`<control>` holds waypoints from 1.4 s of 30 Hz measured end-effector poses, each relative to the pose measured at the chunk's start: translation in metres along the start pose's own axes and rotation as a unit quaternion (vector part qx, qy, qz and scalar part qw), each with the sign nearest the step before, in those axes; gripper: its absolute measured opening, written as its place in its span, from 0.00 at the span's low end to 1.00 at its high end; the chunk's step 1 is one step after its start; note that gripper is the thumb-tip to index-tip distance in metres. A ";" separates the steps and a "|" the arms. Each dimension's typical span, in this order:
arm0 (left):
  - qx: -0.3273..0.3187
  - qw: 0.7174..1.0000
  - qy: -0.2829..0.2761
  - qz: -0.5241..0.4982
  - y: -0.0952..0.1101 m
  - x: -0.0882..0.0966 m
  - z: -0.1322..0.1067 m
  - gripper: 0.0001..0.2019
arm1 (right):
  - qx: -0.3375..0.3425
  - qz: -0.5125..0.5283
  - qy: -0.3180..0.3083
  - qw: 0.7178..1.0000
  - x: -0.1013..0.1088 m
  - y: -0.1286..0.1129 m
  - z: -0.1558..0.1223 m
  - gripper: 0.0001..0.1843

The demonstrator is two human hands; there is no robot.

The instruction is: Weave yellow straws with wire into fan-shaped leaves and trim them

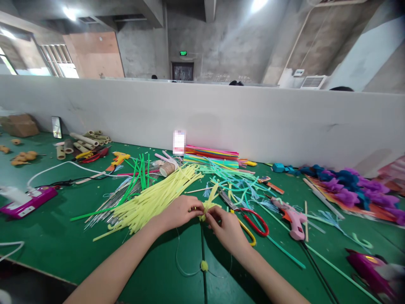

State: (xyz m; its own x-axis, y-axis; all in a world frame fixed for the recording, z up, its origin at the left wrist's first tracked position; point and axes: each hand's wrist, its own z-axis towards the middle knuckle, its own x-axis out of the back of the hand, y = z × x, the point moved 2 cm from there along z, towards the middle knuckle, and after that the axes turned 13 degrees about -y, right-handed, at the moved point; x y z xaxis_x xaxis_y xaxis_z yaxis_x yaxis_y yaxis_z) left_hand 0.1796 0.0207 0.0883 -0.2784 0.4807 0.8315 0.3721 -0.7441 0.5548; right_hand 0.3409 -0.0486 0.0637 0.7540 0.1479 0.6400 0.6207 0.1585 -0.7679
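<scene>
My left hand [180, 211] and my right hand [226, 228] meet over the green table [47, 240], both pinching a small yellow pipe-cleaner piece [207, 207] at the top of a thin dark stem [203, 249]. A yellow tuft sits lower on that stem. A big pile of yellow pipe cleaners [152, 198] lies just left of my left hand. Red-handled scissors [249, 217] lie right beside my right hand.
A pink glue gun [292, 217] lies to the right, a yellow one [118, 159] at the back left. Stacked coloured pipe cleaners [211, 156], a twine spool [167, 169], purple and blue fluffy pieces [354, 185] and a magenta device [30, 202] surround the work. A grey partition wall [253, 118] runs behind.
</scene>
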 end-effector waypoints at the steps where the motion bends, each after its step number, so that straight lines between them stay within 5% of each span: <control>1: -0.001 1.000 -0.002 0.001 0.000 0.000 0.000 0.12 | -0.002 -0.001 0.001 1.000 0.000 0.000 0.000 0.15; 10: 0.048 0.998 0.028 0.017 -0.002 0.005 -0.002 0.08 | -0.026 0.014 0.065 0.997 0.012 0.005 0.003 0.14; 14: 0.049 0.998 0.028 0.016 -0.004 0.008 -0.003 0.08 | -0.020 -0.059 0.114 0.992 0.025 0.013 0.005 0.14; 20: 0.041 0.998 -0.014 0.046 -0.008 0.002 -0.003 0.12 | -0.023 -0.172 0.088 0.981 0.029 0.029 0.009 0.14; 25: 0.031 0.994 -0.009 0.100 -0.005 -0.005 -0.001 0.05 | -0.016 -0.174 0.060 0.983 0.027 0.032 0.010 0.10; 30: 0.070 0.994 0.005 0.081 -0.014 0.007 -0.008 0.05 | -0.035 -0.171 0.047 0.984 0.027 0.038 0.012 0.13; 33: 0.103 0.992 0.009 0.074 -0.025 0.013 -0.011 0.12 | -0.034 -0.169 0.093 0.981 0.028 0.038 0.011 0.17; 37: 0.078 0.995 0.019 0.062 -0.022 0.004 -0.006 0.20 | 0.004 -0.180 0.172 0.969 0.032 0.036 0.008 0.26; 42: 0.063 0.995 0.047 0.057 -0.008 -0.012 0.002 0.13 | 0.027 -0.211 0.159 0.964 0.035 0.039 0.010 0.20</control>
State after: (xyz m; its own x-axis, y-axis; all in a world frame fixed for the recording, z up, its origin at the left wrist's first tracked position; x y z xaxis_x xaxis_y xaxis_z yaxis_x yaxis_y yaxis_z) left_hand 0.1820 0.0218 0.0735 -0.3074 0.3473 0.8859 0.5123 -0.7242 0.4617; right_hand 0.3898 -0.0277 0.0563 0.4701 -0.2455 0.8478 0.8809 0.1905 -0.4333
